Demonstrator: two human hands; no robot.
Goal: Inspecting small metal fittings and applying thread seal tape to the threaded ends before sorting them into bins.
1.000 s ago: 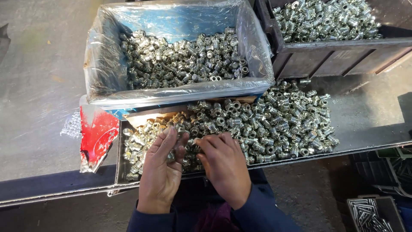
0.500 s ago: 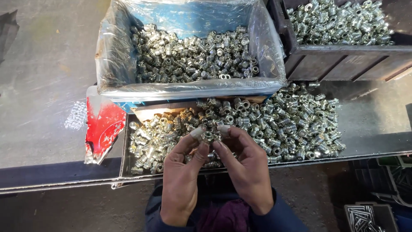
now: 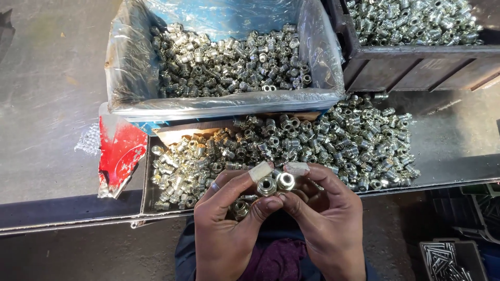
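While the grey counter fills most of the head view, a shallow metal tray lies across its near edge, and a loose heap of shiny metal fittings is spread over that tray. Behind the tray stands a blue bin lined with clear plastic, well filled with the same silvery fittings, and to its right a dark crate holds more of them. A red, scuffed flap hangs at the bin's left corner, just beside the tray. At the lower right a small dark box of thin metal pins sits below the counter's edge. Both hands are raised together just above the near side of the tray, fingertips meeting. The left hand pinches one round fitting between thumb and forefinger, with a ring on one finger and a strip of tape around the forefinger's tip; another fitting rests in its curled palm. The right hand, its forefinger also taped, pinches a second round fitting, touching the first side by side.
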